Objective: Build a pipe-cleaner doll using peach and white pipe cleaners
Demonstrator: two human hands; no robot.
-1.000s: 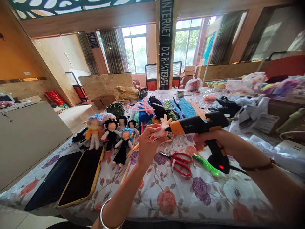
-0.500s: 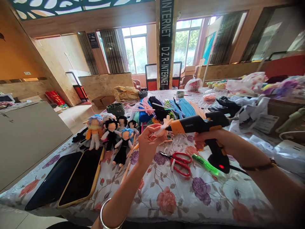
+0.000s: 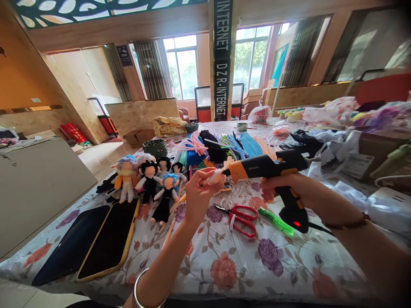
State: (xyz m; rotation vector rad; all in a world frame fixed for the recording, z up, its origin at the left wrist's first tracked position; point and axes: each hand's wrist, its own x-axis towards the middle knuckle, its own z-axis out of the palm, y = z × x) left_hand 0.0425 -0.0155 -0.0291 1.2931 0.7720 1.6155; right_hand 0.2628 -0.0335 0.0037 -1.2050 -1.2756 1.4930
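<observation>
My right hand point(image 3: 285, 188) is wrapped round the grip of a black and orange glue gun point(image 3: 257, 167), a red light glowing at its base. The gun's nozzle points left and meets a small white and peach fuzzy doll piece point(image 3: 218, 176), which my left hand point(image 3: 201, 188) pinches in its fingertips. Those fingers partly cover the piece. Below the gun lie red-handled scissors point(image 3: 244, 220) and a green translucent cutter-like tool point(image 3: 276, 221). Left of my left hand stands a group of small fuzzy dolls point(image 3: 150, 177), some with black hair, one with blue.
Two phone-like dark slabs, one a yellow-cased phone point(image 3: 109, 239), lie at the table's left. Bundles of coloured pipe cleaners point(image 3: 247, 145) are heaped behind my hands. A dark green woven basket point(image 3: 155, 148) stands behind the dolls. Plastic bags point(image 3: 334, 112) and white cloth-like material crowd the right side.
The doll piece has turned in my left fingers, so its peach prongs show less beside the nozzle. My right hand keeps nearly the same position with the glue gun.
</observation>
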